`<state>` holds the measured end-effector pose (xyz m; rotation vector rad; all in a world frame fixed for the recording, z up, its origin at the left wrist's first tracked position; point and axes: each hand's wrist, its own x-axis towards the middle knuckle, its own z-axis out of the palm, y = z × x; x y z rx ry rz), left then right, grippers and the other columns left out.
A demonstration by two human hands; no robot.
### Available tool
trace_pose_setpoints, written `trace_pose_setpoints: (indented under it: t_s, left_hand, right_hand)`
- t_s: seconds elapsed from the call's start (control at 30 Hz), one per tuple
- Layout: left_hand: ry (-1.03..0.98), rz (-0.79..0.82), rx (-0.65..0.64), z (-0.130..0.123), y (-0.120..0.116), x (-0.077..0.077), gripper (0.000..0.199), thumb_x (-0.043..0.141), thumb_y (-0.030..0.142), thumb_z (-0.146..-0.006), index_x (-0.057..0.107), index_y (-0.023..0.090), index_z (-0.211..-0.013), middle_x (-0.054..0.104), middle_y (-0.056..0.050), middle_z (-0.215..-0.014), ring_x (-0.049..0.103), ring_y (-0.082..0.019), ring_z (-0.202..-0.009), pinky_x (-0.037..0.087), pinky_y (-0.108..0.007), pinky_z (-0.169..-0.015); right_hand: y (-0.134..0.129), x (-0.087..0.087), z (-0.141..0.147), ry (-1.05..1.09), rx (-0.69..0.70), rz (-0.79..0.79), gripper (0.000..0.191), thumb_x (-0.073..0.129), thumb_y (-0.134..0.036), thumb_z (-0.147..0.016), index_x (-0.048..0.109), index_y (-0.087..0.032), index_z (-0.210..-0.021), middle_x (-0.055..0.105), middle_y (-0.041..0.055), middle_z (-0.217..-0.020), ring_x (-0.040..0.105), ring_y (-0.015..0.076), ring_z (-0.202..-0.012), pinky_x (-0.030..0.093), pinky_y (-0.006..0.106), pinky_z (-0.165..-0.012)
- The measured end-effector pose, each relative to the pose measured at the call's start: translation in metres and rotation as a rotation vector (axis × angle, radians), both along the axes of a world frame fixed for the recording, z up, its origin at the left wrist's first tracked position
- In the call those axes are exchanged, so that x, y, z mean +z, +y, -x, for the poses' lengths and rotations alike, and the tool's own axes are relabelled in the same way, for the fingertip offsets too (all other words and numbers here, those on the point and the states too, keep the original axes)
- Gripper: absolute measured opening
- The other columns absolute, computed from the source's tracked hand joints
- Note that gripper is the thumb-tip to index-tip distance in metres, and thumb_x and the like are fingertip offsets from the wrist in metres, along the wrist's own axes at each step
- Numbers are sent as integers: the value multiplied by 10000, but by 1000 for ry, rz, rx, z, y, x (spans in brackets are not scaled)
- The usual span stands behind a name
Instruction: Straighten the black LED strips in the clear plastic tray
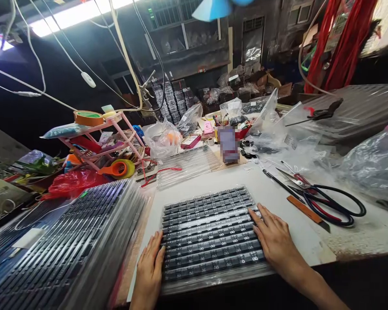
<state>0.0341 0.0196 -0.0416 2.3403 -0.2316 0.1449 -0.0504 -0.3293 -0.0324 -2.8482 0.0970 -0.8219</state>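
Observation:
A clear plastic tray (210, 234) filled with rows of small black parts lies flat on the white work surface (297, 232). My left hand (150, 265) rests against the tray's left edge, its fingers stretched forward and touching the side. At the right edge, my right hand (273, 237) has its fingers spread, with the fingertips on the tray's rim and corner area. Neither hand is wrapped round anything. To the left stands a tall stack of similar filled trays (80, 232).
Large black-handled scissors (330, 202), an orange-handled cutter (305, 211) and a black pen-like tool (281, 185) lie right. An unfilled clear tray (187, 165) lies behind. Pink rack (116, 135) stands back left; plastic bags (278, 137) lie back right.

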Motion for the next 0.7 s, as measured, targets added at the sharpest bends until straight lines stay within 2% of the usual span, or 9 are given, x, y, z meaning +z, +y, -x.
trace_pose_setpoints:
  t_s: [0.1, 0.17, 0.23, 0.3, 0.4, 0.47, 0.57, 0.63, 0.7]
  left_hand:
    - [65, 89, 23, 3, -2, 11, 537, 465, 520, -853, 547, 214, -1288, 480, -70, -1393, 358, -248, -1347, 194, -484, -1158]
    - [109, 166, 27, 8, -5, 23, 513, 491, 509, -851, 553, 236, -1281, 469, -51, -1405, 342, -238, -1357, 202, -461, -1157]
    - [118, 258, 56, 14, -9, 40, 467, 540, 479, -839, 570, 277, -1259, 447, -16, -1425, 345, -229, -1355, 232, -427, -1150]
    - [58, 400, 115, 23, -15, 61, 457, 618, 435, -803, 578, 315, -1242, 425, 15, -1443, 430, -216, -1294, 319, -367, -1118]
    - [-144, 698, 230, 35, -25, 95, 580, 721, 342, -729, 534, 340, -1278, 452, 18, -1423, 572, -153, -1088, 485, -239, -954]
    - [-287, 842, 347, 38, -31, 115, 595, 740, 275, -716, 535, 350, -1270, 534, 29, -1339, 589, -100, -996, 514, -148, -827]
    - [-341, 961, 451, 36, -35, 135, 427, 716, 192, -730, 642, 342, -1123, 654, 59, -1088, 589, -67, -932, 515, -116, -758]
    - [-289, 1038, 393, 32, -36, 140, 365, 679, 155, -742, 670, 315, -1069, 671, 45, -971, 594, -93, -957, 539, -180, -795]
    - [-264, 1072, 319, 29, -35, 142, 383, 628, 144, -764, 649, 293, -1116, 670, 19, -1009, 568, -139, -1081, 541, -273, -880]
  right_hand:
    - [0, 1, 1, 21, 6, -108, 437, 260, -257, -969, 543, -125, -1275, 461, 175, -1352, 433, 296, -1250, 468, 517, -917]
    - [0, 9, 5, 50, 20, -226, 428, 280, -288, -969, 553, -148, -1268, 465, 156, -1354, 436, 293, -1250, 469, 529, -929]
    - [0, 26, 10, 53, 46, -356, 410, 316, -328, -968, 543, -192, -1281, 440, 122, -1383, 412, 293, -1270, 453, 542, -954]
    - [-1, 50, 15, 13, 104, -501, 395, 364, -351, -962, 502, -248, -1318, 378, 71, -1435, 359, 282, -1308, 407, 523, -1015]
    - [-9, 87, 22, -126, 182, -699, 408, 411, -337, -956, 433, -306, -1362, 322, 11, -1472, 318, 243, -1334, 328, 429, -1098]
    - [-18, 98, 20, -231, 134, -742, 399, 428, -336, -952, 445, -307, -1349, 339, -2, -1463, 308, 234, -1339, 288, 413, -1122]
    - [-36, 85, 13, -232, 40, -744, 359, 448, -376, -943, 519, -278, -1281, 444, 10, -1388, 371, 231, -1300, 284, 432, -1123]
    - [-45, 63, 10, -121, 46, -762, 351, 451, -406, -937, 558, -255, -1235, 534, 28, -1294, 460, 225, -1226, 335, 429, -1094]
    - [-50, 43, 12, -15, 65, -753, 345, 454, -425, -931, 592, -238, -1186, 575, 41, -1235, 504, 224, -1175, 383, 422, -1059]
